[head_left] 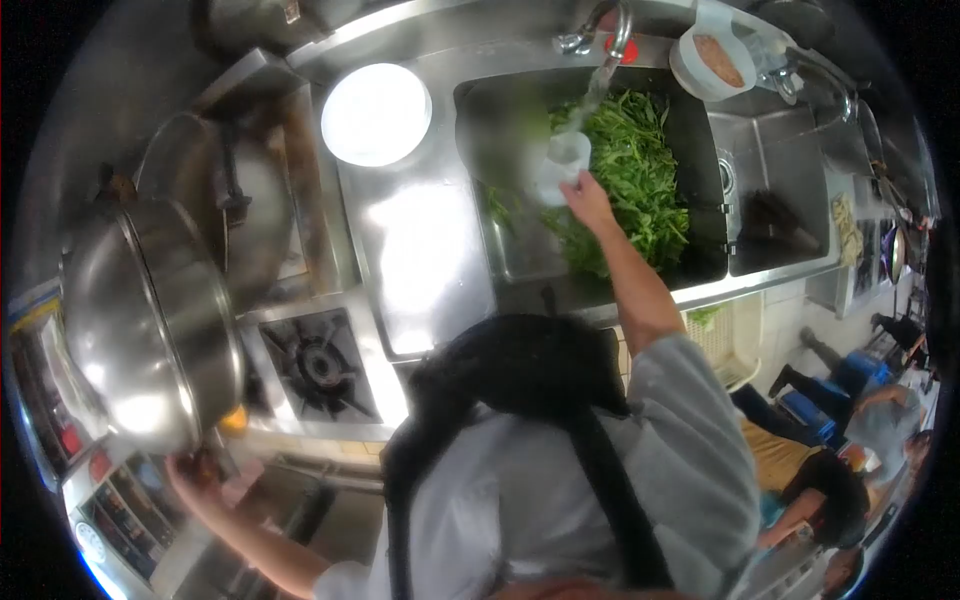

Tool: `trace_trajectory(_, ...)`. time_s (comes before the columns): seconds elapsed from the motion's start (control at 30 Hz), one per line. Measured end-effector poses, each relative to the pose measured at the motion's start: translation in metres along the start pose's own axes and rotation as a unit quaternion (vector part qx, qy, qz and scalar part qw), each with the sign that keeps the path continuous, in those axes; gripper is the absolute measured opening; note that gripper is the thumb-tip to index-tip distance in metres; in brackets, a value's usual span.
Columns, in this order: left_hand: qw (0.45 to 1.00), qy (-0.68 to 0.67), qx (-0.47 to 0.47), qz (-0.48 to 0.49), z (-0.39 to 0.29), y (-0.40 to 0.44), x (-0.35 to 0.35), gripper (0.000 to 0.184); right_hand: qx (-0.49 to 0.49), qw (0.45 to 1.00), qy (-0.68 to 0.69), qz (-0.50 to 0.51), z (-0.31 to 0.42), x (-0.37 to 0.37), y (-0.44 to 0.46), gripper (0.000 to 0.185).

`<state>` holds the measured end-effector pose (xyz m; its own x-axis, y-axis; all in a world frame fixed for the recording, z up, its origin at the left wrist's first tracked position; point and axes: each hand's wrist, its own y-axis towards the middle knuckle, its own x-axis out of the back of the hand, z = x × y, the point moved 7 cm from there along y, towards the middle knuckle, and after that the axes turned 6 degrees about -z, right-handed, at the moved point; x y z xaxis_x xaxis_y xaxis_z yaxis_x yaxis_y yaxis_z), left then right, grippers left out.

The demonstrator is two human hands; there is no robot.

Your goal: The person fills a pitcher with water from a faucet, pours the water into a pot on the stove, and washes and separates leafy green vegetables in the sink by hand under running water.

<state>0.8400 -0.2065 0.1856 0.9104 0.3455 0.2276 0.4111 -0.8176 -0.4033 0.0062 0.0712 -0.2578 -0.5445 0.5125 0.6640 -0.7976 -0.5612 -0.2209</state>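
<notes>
My right hand is closed on a white plastic cup, its open top toward the stream of water from the tap. Below and around the cup, a heap of leafy greens fills much of the left sink basin. Far off to the left, my left hand is at the lower end of a large, shiny steel bowl-shaped vessel. Its fingers are blurred and partly hidden, so whether it grips the vessel does not show.
A white round plate or lid lies on the steel counter. A gas burner sits left of me. A white container stands behind the right basin. A cream crate is below; other people are at right.
</notes>
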Motion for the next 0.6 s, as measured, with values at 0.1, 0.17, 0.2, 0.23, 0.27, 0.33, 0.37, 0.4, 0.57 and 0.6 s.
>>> trace_trajectory(0.1,0.999,0.004,0.001,-0.046,0.002,0.003,0.004,0.037,-0.022,1.000,0.019,0.013,0.002,0.001,-0.002,0.046)
trace_trajectory(0.17,0.998,-0.003,-0.007,-0.068,0.002,0.010,0.012,0.038,-0.023,0.999,0.023,0.013,-0.001,-0.002,-0.001,0.046)
trace_trajectory(0.2,0.999,-0.011,0.001,-0.051,0.002,0.009,0.010,0.039,-0.023,0.999,0.028,0.013,0.000,-0.002,-0.001,0.045)
trace_trajectory(0.23,0.999,-0.019,0.009,-0.035,0.003,0.009,0.008,0.040,-0.024,0.999,0.028,0.013,-0.001,-0.002,-0.001,0.045)
trace_trajectory(0.27,0.999,-0.019,0.010,-0.035,0.003,0.008,0.008,0.040,-0.022,0.999,0.026,0.017,-0.001,-0.002,-0.002,0.046)
trace_trajectory(0.33,1.000,-0.014,-0.014,-0.022,0.001,0.007,0.007,0.041,-0.020,0.999,0.024,0.020,0.004,0.001,-0.004,0.047)
trace_trajectory(0.37,1.000,-0.014,-0.013,-0.021,0.001,0.007,0.008,0.041,-0.026,0.999,0.026,0.024,0.005,0.002,-0.005,0.048)
trace_trajectory(0.4,0.999,0.016,-0.028,-0.026,-0.001,0.007,0.010,0.041,-0.031,0.999,0.029,0.029,0.006,0.002,-0.006,0.049)
trace_trajectory(0.57,0.998,0.003,-0.014,-0.061,-0.001,0.004,0.010,0.038,-0.042,0.998,0.017,0.035,0.008,0.003,-0.007,0.050)
trace_trajectory(0.6,0.998,0.001,-0.014,-0.053,-0.001,0.008,0.014,0.037,-0.039,0.999,0.012,0.034,0.009,0.003,-0.007,0.049)
